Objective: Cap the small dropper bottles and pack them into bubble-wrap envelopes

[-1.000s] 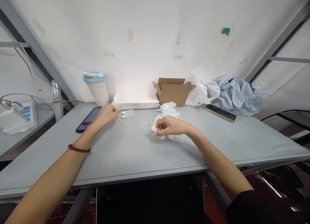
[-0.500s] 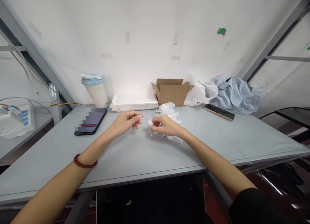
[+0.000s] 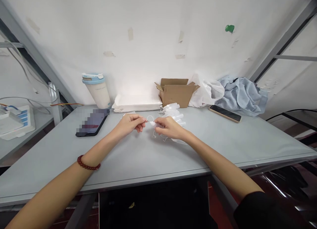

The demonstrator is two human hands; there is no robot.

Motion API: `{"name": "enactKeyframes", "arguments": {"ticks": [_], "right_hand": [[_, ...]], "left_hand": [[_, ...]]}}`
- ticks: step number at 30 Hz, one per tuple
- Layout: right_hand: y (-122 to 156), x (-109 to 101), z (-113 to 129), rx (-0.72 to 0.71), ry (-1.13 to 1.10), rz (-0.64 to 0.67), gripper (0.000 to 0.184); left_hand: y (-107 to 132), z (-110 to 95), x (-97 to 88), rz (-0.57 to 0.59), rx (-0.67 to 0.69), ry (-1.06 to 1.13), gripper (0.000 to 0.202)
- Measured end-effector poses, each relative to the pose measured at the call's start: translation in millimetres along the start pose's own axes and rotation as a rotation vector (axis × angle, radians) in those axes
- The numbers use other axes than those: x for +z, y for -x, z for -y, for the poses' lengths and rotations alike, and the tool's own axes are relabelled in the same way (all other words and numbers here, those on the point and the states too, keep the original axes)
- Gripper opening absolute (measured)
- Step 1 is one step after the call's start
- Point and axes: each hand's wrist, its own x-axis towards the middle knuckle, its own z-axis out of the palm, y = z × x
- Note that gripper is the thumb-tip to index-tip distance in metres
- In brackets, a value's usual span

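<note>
Your right hand (image 3: pixel 169 127) has a narrow pinch, thumb and fingertips closed on a small white tube (image 3: pixel 152 123); its pale tip points toward your other hand, the rest is hidden by your fingers. Your left hand (image 3: pixel 131 123) is pinched too, thumb against index, on a thin white cord (image 3: pixel 150 116) that arcs over the gap to the tube's tip. Exactly how the cord meets the tip: too small to tell. The tube sits between your two hands, over the middle of the grey table (image 3: pixel 119 166).

Right behind and beside your right hand, a loose pile of white and translucent tubes (image 3: pixel 177 117) lies on the tabletop, more cords trailing out below your fingers. Behind your left hand, a white piece (image 3: pixel 128 113) lies mostly covered. You've got a dark red braided bracelet (image 3: pixel 88 163) on your left wrist, a black sleeve (image 3: pixel 262 211) on your right arm.

Further out, left to right: black phone (image 3: pixel 95 125), screen up, partly pixelated; cream tumbler (image 3: pixel 97 93) with blue lid, just behind it; stack of white sheets (image 3: pixel 137 103) near the wall (image 3: pixel 153 27); open cardboard box (image 3: pixel 177 95), flaps out; white plastic bag (image 3: pixel 206 92) beside it; crumpled light blue cloth (image 3: pixel 244 95); second phone (image 3: pixel 225 113), dark screen up, in front of bag and cloth.
</note>
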Motion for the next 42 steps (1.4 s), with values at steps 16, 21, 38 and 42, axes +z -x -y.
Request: {"name": "enactKeyframes", "arguments": {"ticks": [16,21,38,42], "right_hand": [[0.2,1.4,2.4,-0.01,-0.094,-0.061,0.01],[1.1,0.5,2.6,0.016,-0.133,-0.06,0.011],[1.8,-0.1,3.5,0.046,-0.15,-0.052,0.011],[1.5,-0.4,4.0,0.038,-0.117,-0.06,0.011]], "left_hand": [[0.3,1.0,2.2,0.058,-0.145,0.408,0.012],[-0.8,2.8,1.8,0.052,-0.155,0.44,0.011],[-0.3,0.7,1.1,0.045,-0.14,0.421,0.011],[0.6,-0.4,2.2,0.038,-0.144,0.413,0.011]]}}
